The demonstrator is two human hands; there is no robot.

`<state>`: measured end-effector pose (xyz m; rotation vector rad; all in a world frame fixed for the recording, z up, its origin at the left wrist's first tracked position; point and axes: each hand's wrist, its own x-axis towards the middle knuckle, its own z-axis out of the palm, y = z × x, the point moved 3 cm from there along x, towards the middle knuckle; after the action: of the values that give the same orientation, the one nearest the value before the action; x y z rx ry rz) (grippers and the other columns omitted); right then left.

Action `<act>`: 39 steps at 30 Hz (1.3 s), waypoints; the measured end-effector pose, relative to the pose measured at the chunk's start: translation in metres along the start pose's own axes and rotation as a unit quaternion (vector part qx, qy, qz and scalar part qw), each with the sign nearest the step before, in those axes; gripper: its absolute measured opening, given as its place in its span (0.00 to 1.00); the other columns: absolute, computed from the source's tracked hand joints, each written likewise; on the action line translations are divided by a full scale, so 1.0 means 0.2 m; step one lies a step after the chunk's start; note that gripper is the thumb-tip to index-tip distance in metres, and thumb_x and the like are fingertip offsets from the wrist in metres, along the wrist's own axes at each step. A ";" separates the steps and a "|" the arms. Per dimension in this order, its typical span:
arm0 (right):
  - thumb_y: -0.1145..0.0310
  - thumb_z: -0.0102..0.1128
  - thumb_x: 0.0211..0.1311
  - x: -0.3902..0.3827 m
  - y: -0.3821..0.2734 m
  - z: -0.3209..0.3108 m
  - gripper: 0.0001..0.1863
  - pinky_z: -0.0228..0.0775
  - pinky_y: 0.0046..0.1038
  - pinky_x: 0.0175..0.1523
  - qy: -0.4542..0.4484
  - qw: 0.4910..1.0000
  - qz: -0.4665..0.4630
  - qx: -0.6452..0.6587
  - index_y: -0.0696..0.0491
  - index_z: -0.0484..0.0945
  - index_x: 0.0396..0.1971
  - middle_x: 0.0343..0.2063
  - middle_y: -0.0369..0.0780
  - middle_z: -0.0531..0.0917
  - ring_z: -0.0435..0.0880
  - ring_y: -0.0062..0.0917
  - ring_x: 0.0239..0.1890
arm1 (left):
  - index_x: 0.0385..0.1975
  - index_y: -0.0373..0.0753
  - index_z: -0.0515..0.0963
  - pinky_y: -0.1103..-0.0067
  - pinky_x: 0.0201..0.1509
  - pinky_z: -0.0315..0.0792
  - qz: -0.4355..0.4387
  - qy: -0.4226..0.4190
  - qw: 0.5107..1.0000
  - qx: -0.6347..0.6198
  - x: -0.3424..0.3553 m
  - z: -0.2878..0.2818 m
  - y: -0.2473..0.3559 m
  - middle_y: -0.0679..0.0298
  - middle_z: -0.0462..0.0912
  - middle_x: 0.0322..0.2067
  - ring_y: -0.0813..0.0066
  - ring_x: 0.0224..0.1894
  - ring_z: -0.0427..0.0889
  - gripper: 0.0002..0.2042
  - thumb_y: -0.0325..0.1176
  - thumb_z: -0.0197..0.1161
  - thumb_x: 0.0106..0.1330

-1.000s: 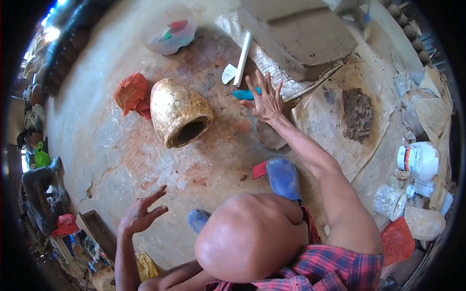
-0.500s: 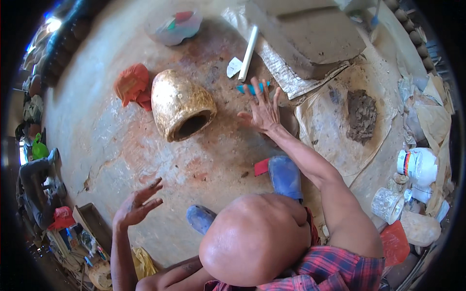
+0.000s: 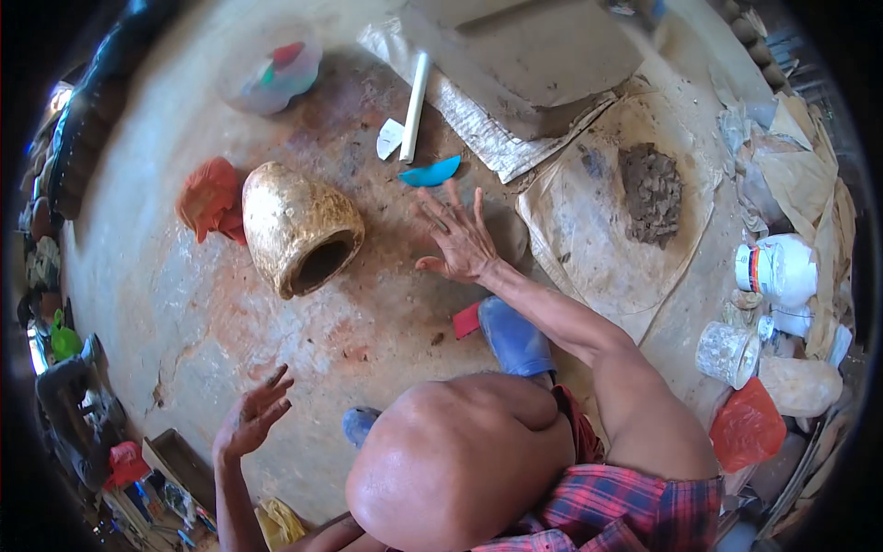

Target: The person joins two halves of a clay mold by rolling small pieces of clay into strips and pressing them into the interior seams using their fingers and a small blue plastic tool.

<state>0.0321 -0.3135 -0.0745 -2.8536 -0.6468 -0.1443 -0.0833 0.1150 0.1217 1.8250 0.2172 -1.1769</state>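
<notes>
My right hand (image 3: pixel 460 241) hangs open over the floor, fingers spread, holding nothing. Just beyond its fingertips lies a teal curved scraper-like piece (image 3: pixel 430 172); whether they touch is hard to tell. A white stick (image 3: pixel 416 109) and a small white flat piece (image 3: pixel 389 139) rest behind that. My left hand (image 3: pixel 253 416) is raised at the lower left, also empty, with fingers partly extended. Between and ahead of the hands, a mottled tan hollow form (image 3: pixel 294 216) lies on its side, its dark round opening facing me. An orange-red crumpled cloth or bag (image 3: pixel 210 200) sits against its left.
Dark wet clay (image 3: pixel 651 195) is heaped on a spread sack (image 3: pixel 589 262) at right. A clear basin (image 3: pixel 269 74) stands far left. White buckets (image 3: pixel 782 269) and a red bag (image 3: pixel 747 425) line the right. At the left edge is another person's leg (image 3: pixel 69 405).
The view has shifted, so the floor objects appear further left. My right hand has drawn back from the teal piece, which now shows fully. Both hands remain empty.
</notes>
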 end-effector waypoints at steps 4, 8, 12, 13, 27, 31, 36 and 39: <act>0.15 0.36 0.61 0.00 -0.04 -0.11 0.55 0.28 0.80 0.73 0.109 0.991 -0.012 0.074 0.29 0.45 0.83 0.84 0.44 0.41 0.38 0.53 0.84 | 0.80 0.39 0.55 0.65 0.76 0.66 -0.035 0.012 0.999 0.005 -0.04 0.03 -0.05 0.49 0.70 0.73 0.60 0.74 0.69 0.37 0.41 0.64 0.78; 0.15 0.36 0.61 -0.03 0.03 -0.08 0.56 0.25 0.78 0.74 0.082 0.990 -0.010 0.114 0.32 0.45 0.83 0.83 0.51 0.41 0.35 0.57 0.83 | 0.78 0.34 0.60 0.65 0.76 0.66 -0.003 -0.003 1.000 0.027 0.01 0.00 -0.08 0.52 0.61 0.78 0.62 0.77 0.64 0.33 0.38 0.64 0.77; 0.14 0.34 0.61 -0.18 0.15 -0.03 0.57 0.25 0.79 0.73 -0.068 0.996 0.034 -0.038 0.33 0.42 0.84 0.83 0.50 0.41 0.39 0.58 0.82 | 0.77 0.34 0.62 0.66 0.76 0.66 0.028 -0.006 0.998 0.051 0.03 -0.01 -0.04 0.54 0.62 0.78 0.59 0.76 0.67 0.32 0.38 0.64 0.78; 0.14 0.30 0.62 -0.19 0.10 -0.05 0.57 0.23 0.79 0.73 -0.031 0.999 -0.008 0.004 0.35 0.41 0.84 0.83 0.50 0.40 0.38 0.60 0.82 | 0.78 0.34 0.60 0.66 0.76 0.66 0.016 -0.002 0.998 0.059 0.02 0.01 -0.03 0.52 0.64 0.77 0.59 0.76 0.67 0.33 0.38 0.64 0.78; 0.19 0.29 0.67 0.01 0.46 -0.04 0.53 0.34 0.82 0.71 0.072 0.993 0.076 -0.053 0.35 0.42 0.84 0.83 0.47 0.43 0.39 0.61 0.82 | 0.76 0.36 0.64 0.66 0.76 0.67 0.000 0.002 1.000 0.018 0.04 0.04 0.04 0.54 0.58 0.79 0.61 0.76 0.66 0.31 0.39 0.63 0.78; 0.18 0.30 0.66 0.13 0.35 -0.19 0.52 0.30 0.83 0.71 0.128 0.986 0.103 0.028 0.33 0.43 0.84 0.83 0.47 0.43 0.41 0.61 0.82 | 0.77 0.37 0.63 0.66 0.76 0.68 0.005 0.003 0.995 0.098 0.03 0.04 0.08 0.54 0.61 0.78 0.60 0.76 0.68 0.31 0.39 0.62 0.78; 0.18 0.29 0.66 0.17 0.13 -0.01 0.52 0.32 0.83 0.70 -0.037 0.996 0.058 -0.064 0.33 0.47 0.83 0.83 0.47 0.44 0.41 0.59 0.82 | 0.76 0.41 0.65 0.66 0.75 0.69 0.016 0.033 0.987 0.155 0.05 -0.03 0.08 0.51 0.74 0.71 0.63 0.73 0.72 0.31 0.42 0.64 0.77; 0.20 0.34 0.66 0.17 0.13 -0.14 0.52 0.31 0.79 0.74 0.097 0.993 0.051 0.049 0.36 0.50 0.83 0.83 0.48 0.45 0.42 0.58 0.82 | 0.76 0.40 0.65 0.66 0.74 0.70 0.018 0.046 0.988 0.145 0.04 -0.06 0.20 0.54 0.73 0.72 0.63 0.72 0.73 0.32 0.45 0.64 0.77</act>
<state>0.0734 -0.3285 -0.0471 -2.7264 -0.4549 -0.3577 -0.0493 0.0999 0.1412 2.1304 0.0666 -1.1466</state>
